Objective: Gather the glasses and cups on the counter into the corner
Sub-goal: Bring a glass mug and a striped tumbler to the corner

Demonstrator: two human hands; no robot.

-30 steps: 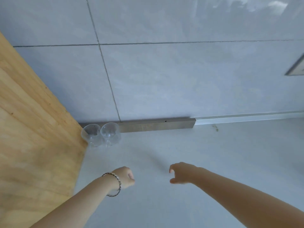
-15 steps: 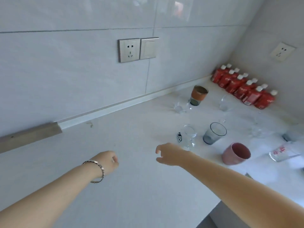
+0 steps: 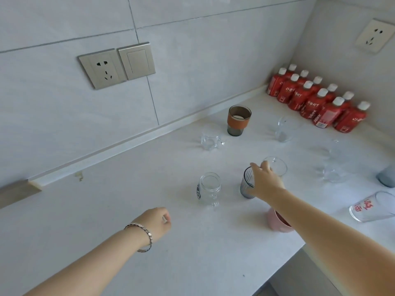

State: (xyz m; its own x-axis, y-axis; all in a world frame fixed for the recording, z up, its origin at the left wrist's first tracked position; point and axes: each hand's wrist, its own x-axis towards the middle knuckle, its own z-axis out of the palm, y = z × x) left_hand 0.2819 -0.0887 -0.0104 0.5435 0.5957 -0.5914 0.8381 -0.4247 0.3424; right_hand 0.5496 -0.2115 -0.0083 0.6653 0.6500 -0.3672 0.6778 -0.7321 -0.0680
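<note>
Cups and glasses stand scattered on the white counter (image 3: 128, 210). My right hand (image 3: 265, 182) wraps the grey ribbed glass (image 3: 245, 185), index finger on its rim, thumb low on its side. A clear glass (image 3: 277, 166) stands just behind that hand. To the left is a clear jar mug (image 3: 208, 188). A pink cup (image 3: 274, 221) is partly hidden under my right forearm. Farther back stand a brown-sleeved cup (image 3: 238, 120), a small clear glass (image 3: 210, 141) and another clear glass (image 3: 284, 129). My left hand (image 3: 157, 221) hovers near the counter, fingers curled, holding nothing.
Red bottles (image 3: 316, 101) line the far right corner. More clear glasses (image 3: 331, 171) and a grey-blue cup (image 3: 386, 176) stand at the right, and a printed glass (image 3: 374, 208) lies on its side. A wall socket (image 3: 102, 68) is on the tiles. The counter's front edge runs at lower right.
The view swung right, away from two glasses in the left corner, to the scattered cups. My right hand reached forward and closed around the grey ribbed glass.
</note>
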